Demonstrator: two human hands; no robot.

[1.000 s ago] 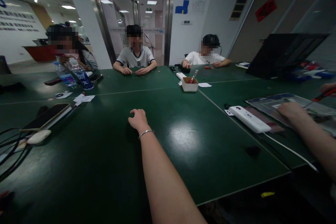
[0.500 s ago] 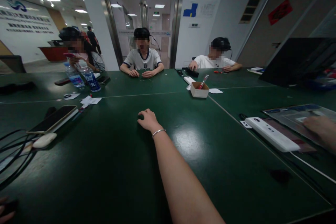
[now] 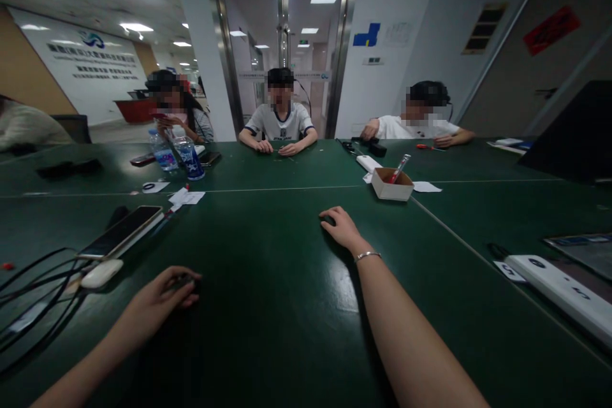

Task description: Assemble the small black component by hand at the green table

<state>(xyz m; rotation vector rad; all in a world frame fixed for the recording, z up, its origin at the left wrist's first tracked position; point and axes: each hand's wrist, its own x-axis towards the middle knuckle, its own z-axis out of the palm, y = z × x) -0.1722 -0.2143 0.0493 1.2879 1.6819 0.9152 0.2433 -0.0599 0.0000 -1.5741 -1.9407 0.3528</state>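
My right hand (image 3: 343, 228) rests far out on the green table (image 3: 268, 306), arm stretched forward, a thin bracelet on the wrist. Its fingers curl down over a small dark thing at the fingertips that I cannot make out. My left hand (image 3: 160, 298) lies on the table at the lower left. Its fingers are pinched around a small dark object (image 3: 185, 281). The two hands are well apart, with bare table surface between them.
A phone (image 3: 122, 229), a white oval device (image 3: 101, 273) and black cables (image 3: 33, 280) lie left. Two water bottles (image 3: 189, 156) and paper slips stand farther back. A small cardboard box (image 3: 392, 185) and a white power strip (image 3: 559, 290) are right. Three people sit across.
The view has swung left and up. My left hand has come into view at the lower left, closed on a small dark object. My right hand has stayed put on the table.
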